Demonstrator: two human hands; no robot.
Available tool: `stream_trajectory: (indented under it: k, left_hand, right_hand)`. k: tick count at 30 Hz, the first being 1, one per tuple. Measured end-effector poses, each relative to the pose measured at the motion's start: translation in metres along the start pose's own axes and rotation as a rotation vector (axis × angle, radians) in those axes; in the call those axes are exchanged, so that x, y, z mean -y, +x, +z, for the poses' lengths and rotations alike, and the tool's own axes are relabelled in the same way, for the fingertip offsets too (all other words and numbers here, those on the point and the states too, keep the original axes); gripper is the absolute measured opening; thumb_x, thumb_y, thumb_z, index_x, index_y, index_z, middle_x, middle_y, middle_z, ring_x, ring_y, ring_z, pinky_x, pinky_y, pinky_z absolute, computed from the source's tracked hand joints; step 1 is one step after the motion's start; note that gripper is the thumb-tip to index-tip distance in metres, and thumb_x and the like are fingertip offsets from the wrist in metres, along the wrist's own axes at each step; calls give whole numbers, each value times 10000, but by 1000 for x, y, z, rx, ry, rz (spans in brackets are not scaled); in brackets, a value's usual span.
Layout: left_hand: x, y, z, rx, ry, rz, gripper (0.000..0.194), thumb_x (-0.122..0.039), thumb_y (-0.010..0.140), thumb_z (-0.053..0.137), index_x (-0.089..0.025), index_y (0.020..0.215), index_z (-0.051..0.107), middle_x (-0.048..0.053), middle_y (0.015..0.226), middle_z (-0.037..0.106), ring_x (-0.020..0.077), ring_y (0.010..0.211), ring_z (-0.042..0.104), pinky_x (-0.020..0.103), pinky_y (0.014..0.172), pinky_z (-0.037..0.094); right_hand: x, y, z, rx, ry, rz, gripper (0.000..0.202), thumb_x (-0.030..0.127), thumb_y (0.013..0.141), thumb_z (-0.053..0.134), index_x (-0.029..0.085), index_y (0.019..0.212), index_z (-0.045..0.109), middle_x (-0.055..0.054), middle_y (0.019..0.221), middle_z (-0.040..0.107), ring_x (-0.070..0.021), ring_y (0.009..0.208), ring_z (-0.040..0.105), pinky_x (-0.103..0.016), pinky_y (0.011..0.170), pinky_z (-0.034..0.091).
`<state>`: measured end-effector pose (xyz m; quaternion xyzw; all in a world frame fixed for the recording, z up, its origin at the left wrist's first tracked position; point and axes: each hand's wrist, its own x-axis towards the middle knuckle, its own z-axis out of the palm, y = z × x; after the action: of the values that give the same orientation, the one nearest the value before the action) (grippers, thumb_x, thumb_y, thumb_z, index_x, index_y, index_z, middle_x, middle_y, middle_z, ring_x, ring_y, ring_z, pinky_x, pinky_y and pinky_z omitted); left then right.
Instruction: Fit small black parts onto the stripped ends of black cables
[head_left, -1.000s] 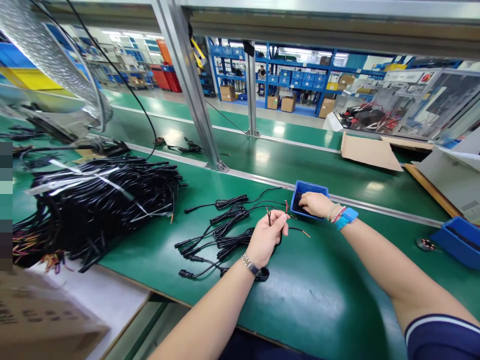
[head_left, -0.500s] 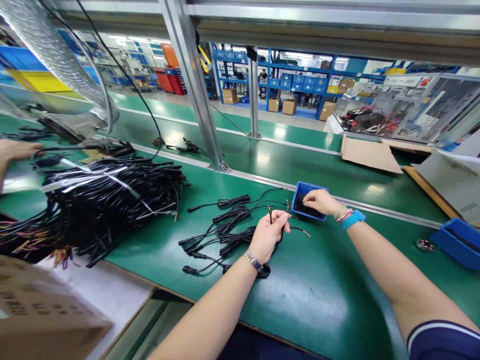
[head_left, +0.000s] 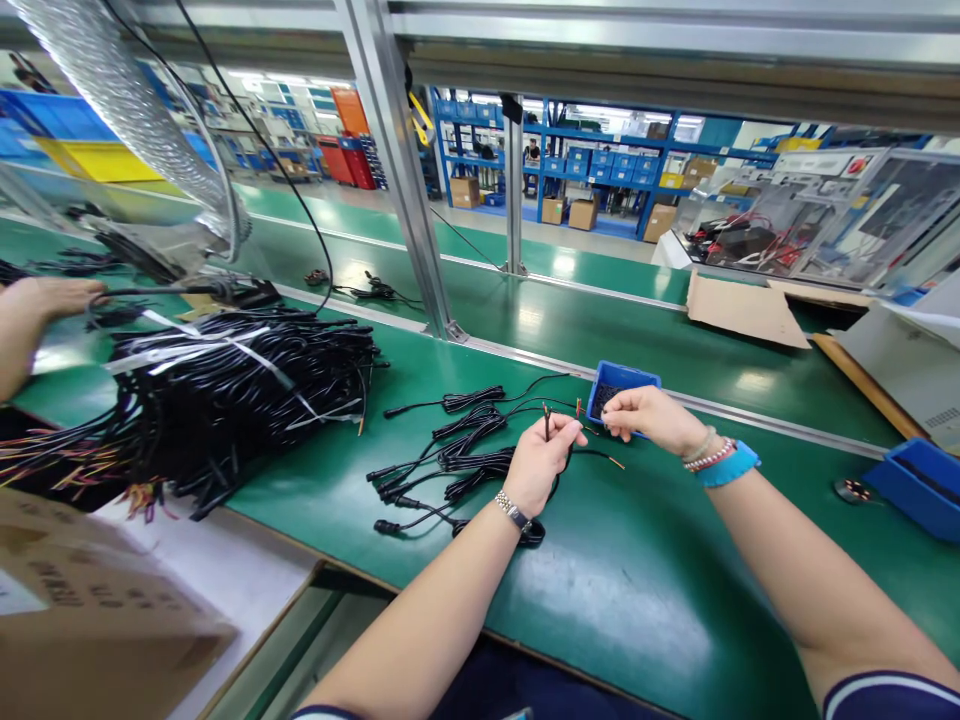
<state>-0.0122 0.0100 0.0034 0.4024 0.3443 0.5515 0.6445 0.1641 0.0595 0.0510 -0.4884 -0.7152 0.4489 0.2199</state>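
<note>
Between the fingers of my left hand [head_left: 541, 462] is a black cable [head_left: 547, 424], its thin wire ends sticking up, one dark and one red. My right hand [head_left: 651, 418] is pinched at the near edge of a small blue bin [head_left: 628, 374]; whatever the fingertips hold is too small to make out. Small black pieces [head_left: 604, 400] lie inside that bin. Several coiled black cables [head_left: 474, 458] with round connectors are spread on the green tabletop [head_left: 600, 590], left of and partly behind my left hand.
A big tied bundle of black cables [head_left: 247, 370] lies at the left, with another person's hand [head_left: 56, 297] behind it. A metal post [head_left: 401, 180] rises beyond the cables. Another blue bin [head_left: 919, 490] and a small round part [head_left: 853, 490] are at right; a carton [head_left: 97, 620] stands lower left.
My right hand has come up out of the blue bin to its near edge, fingers still pinched. My left hand keeps hold of the cable. The view has shifted slightly.
</note>
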Motion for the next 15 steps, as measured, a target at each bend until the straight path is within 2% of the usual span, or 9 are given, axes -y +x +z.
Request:
stream_trajectory:
  k: [3, 6, 9, 15]
  left_hand:
    - [0, 0, -1, 9, 0, 34, 257, -374, 714, 606, -136, 811, 592, -50, 549, 412, 27, 424, 229, 167, 373, 136]
    - [2, 0, -1, 25, 4, 31, 265, -386, 694, 624, -146, 801, 600, -45, 551, 421, 30, 428, 238, 171, 374, 133]
    - [4, -1, 0, 23, 7, 28, 259, -390, 685, 635, -150, 773, 598, -44, 543, 421, 31, 427, 235, 172, 376, 131]
    - [7, 1, -2, 16, 19, 28, 256, -386, 699, 620, -142, 773, 596, -61, 509, 353, 34, 424, 236, 171, 378, 135]
  right_hand:
    - [7, -11, 16, 94, 33, 11, 200, 324, 706, 567, 125, 683, 569, -3, 599, 570, -73, 486, 496, -196, 474, 397]
    - [5, -16, 25, 128, 46, 7, 204, 322, 706, 567, 128, 643, 557, -8, 588, 563, -86, 498, 507, -207, 476, 408]
    - [-1, -17, 30, 56, 108, -13, 205, 324, 709, 571, 129, 648, 563, -10, 588, 565, -85, 500, 504, -204, 467, 400]
    - [-9, -17, 42, -171, 382, -80, 189, 323, 701, 597, 136, 723, 576, 5, 599, 563, -72, 502, 485, -204, 497, 399]
